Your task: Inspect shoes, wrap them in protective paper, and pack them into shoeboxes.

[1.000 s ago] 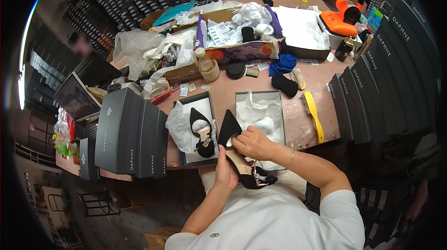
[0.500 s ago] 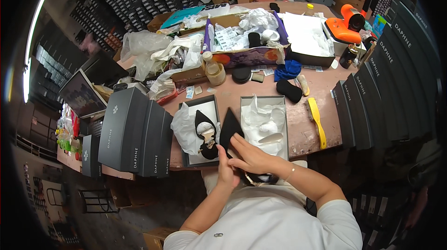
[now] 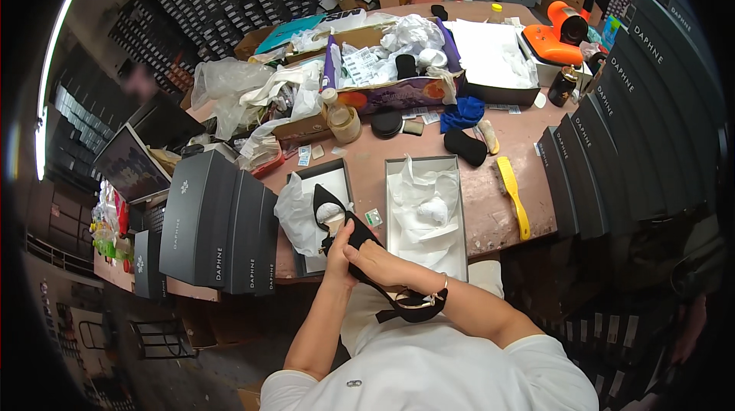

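Note:
Both my hands have hold of a black pointed shoe (image 3: 421,310), its toe slanting up and left, its heel end with a strap near my lap. My left hand (image 3: 337,259) wraps the shoe's left side. Across its top lies my right hand (image 3: 380,264), fingers closed toward the left hand. Fingers hide most of the shoe's middle. A matching black shoe (image 3: 318,198) with white stuffing lies in the left open grey box (image 3: 351,181), partly behind my hands. White tissue paper (image 3: 417,219) fills the right open grey box (image 3: 464,250).
A yellow-handled brush (image 3: 519,208) and a black oval pad (image 3: 465,147) lie right of the boxes. Dark shoeboxes stand at left (image 3: 197,219) and right (image 3: 605,150). Behind are a bottle (image 3: 341,120), a purple carton (image 3: 398,94) and an orange device (image 3: 555,43).
The shoe and both hands have shifted left and toward me, the toe now tilting left. A small label between the boxes has come into sight. A pale elongated piece no longer shows in the right box.

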Tool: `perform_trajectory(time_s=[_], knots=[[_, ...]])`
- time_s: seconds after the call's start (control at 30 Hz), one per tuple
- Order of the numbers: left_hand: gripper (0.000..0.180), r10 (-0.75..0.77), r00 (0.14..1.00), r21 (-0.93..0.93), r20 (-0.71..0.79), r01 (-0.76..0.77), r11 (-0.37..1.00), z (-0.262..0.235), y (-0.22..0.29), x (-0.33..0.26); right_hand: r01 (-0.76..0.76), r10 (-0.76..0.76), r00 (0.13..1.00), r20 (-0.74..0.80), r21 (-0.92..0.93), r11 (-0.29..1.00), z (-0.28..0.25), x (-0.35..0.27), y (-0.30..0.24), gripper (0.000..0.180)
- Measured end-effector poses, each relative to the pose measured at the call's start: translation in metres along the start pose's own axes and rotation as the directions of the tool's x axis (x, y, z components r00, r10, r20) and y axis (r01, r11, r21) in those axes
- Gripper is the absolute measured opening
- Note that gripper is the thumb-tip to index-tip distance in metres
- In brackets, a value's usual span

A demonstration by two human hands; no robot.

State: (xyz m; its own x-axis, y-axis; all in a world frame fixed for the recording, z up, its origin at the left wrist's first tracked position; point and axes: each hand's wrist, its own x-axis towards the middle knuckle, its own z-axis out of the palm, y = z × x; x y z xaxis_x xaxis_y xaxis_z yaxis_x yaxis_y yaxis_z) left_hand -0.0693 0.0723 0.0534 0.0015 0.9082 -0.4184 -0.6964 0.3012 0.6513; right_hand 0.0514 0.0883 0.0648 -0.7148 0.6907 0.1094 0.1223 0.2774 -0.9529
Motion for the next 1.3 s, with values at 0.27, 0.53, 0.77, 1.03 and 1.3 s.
perform_trajectory(time_s=[0.27, 0.53, 0.77, 1.03, 1.3], knots=[[0.044, 0.171, 0.964, -0.071, -0.204, -0.188, 0.980, 0.020, -0.007, -0.035, 0.159, -0.194, 0.958, -0.213, -0.172, 0.972, 0.020, 0.003, -0.009, 0.074], [0.037, 0.140, 0.974, 0.056, -0.177, -0.132, 0.990, 0.032, 0.002, -0.040, 0.417, -0.442, 0.878, -0.183, -0.161, 0.895, 0.000, -0.033, -0.027, 0.074], [0.042, 0.182, 0.977, -0.046, -0.110, -0.188, 0.981, 0.017, 0.004, -0.038, 0.122, -0.146, 0.984, -0.102, -0.211, 0.970, 0.022, 0.016, -0.004, 0.075], [0.037, 0.171, 0.984, 0.087, -0.046, -0.166, 0.982, 0.015, 0.015, -0.028, 0.201, -0.258, 0.924, 0.282, 0.216, 0.956, -0.026, -0.050, -0.010, 0.069], [0.062, -0.049, 0.992, -0.187, 0.119, 0.071, 0.980, -0.001, -0.030, -0.046, -0.404, 0.292, 0.818, 0.495, 0.133, 0.905, -0.081, -0.093, -0.023, 0.041]])
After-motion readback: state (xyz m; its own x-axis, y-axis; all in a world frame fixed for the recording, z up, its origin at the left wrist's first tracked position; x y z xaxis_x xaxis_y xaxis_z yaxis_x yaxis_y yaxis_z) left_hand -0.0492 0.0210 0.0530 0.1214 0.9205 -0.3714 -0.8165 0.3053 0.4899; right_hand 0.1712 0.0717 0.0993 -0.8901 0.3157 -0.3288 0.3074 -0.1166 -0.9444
